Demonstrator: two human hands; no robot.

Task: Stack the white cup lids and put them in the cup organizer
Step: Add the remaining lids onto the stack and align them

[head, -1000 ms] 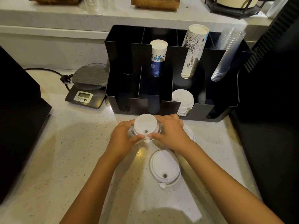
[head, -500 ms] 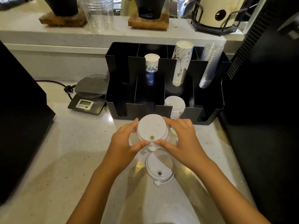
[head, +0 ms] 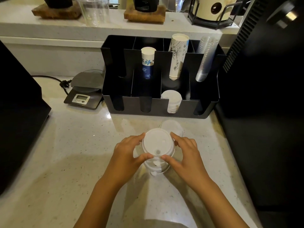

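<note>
A: We hold the lid stack (head: 158,143) between left hand (head: 127,153) and right hand (head: 185,152), fingers curled around its rim.

B: Now directly over the counter lid (head: 156,168), no longer behind it; cup organizer (head: 158,111) beyond.

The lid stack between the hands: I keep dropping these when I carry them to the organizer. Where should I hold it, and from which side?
Probably best by the round rim, from both sides at once. The lid stack is short and flat-topped, so the left hand and right hand cupping opposite edges keep the lids aligned. Keep fingers clear of the tabs at the near edge.
</note>
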